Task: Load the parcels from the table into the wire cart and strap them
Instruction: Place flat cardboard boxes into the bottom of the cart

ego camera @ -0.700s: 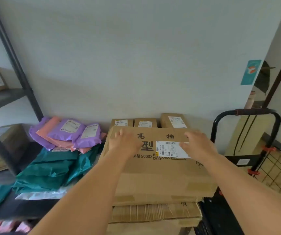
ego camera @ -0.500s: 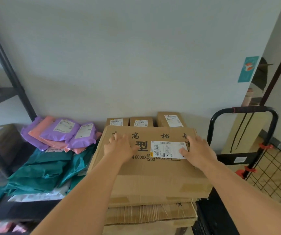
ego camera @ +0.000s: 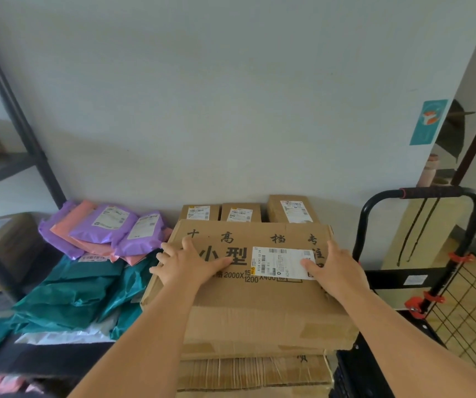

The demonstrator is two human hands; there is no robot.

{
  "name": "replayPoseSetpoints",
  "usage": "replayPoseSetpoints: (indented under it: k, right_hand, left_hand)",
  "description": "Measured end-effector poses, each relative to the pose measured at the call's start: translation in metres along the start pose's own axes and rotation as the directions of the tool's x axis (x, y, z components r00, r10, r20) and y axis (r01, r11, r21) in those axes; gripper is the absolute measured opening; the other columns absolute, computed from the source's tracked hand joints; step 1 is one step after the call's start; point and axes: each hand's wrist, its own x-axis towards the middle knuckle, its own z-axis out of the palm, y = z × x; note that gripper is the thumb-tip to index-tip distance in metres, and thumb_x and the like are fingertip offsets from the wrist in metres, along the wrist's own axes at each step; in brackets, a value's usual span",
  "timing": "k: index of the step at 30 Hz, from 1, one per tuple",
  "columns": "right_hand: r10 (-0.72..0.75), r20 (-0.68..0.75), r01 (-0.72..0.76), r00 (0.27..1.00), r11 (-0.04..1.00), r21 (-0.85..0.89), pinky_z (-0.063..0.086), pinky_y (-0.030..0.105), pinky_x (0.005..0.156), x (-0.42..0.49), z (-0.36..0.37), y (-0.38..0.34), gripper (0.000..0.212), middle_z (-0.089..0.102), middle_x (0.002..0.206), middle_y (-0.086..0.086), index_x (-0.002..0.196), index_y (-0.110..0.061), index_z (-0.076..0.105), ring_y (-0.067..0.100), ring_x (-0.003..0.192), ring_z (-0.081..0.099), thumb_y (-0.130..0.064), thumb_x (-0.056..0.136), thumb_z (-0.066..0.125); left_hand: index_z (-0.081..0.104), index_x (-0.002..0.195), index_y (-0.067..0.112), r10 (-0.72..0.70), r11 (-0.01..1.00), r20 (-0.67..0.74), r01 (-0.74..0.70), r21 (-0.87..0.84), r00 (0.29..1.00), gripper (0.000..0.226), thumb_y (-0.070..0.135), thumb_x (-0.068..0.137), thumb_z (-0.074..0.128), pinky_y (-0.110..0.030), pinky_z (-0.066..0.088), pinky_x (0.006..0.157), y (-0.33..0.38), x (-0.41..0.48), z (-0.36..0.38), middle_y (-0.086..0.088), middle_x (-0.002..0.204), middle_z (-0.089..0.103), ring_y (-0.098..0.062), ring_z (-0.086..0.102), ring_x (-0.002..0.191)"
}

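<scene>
While the wire cart [ego camera: 432, 192] stands just beside it, the large cardboard box [ego camera: 259, 314] carries both your palms. Your left hand [ego camera: 186, 264] and right hand [ego camera: 335, 271] lie flat on top, apart, fingers straight.

The large brown cardboard box [ego camera: 259, 311] hides the lower parts of three small brown cardboard boxes [ego camera: 241, 214] behind it. The black wire cart [ego camera: 386, 278] runs off the right edge. The white shipping label [ego camera: 279, 262] has print too small to read.
</scene>
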Motion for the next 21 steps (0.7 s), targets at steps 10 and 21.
replayPoseSetpoints:
  k: [10, 21]
  right_hand:
    - [0.138, 0.002, -0.138, 0.99, 0.99, -0.034, 0.046, 0.037, 0.07, -0.01, 0.003, 0.0, 0.079, 0.048, 0.126, 0.013, 0.147, -0.027, 0.023, 0.032, 0.11, 0.057, -0.069, 0.086, 0.052]
    - [0.215, -0.181, -0.217, 0.96, 0.976, 0.009, 0.05, 0.042, 0.082, -0.058, -0.025, 0.008, 0.078, 0.049, 0.127, 0.017, 0.146, -0.023, 0.027, 0.036, 0.116, 0.052, -0.067, 0.087, 0.052]
  left_hand:
    - [0.026, 0.144, 0.028, -0.048, 0.997, -0.084, 0.042, -0.072, 0.995, 0.126, 0.096, 0.043, 0.056, -0.052, 0.031, 0.105, 0.001, -0.013, 0.0, -0.018, 0.138, 0.041, -0.038, 0.04, 0.127]
    - [0.035, 0.141, 0.029, 0.03, 0.984, -0.227, -0.068, -0.164, 0.973, 0.112, 0.093, 0.051, 0.057, -0.051, 0.029, 0.105, 0.007, -0.049, -0.007, -0.016, 0.137, 0.041, -0.038, 0.037, 0.127]
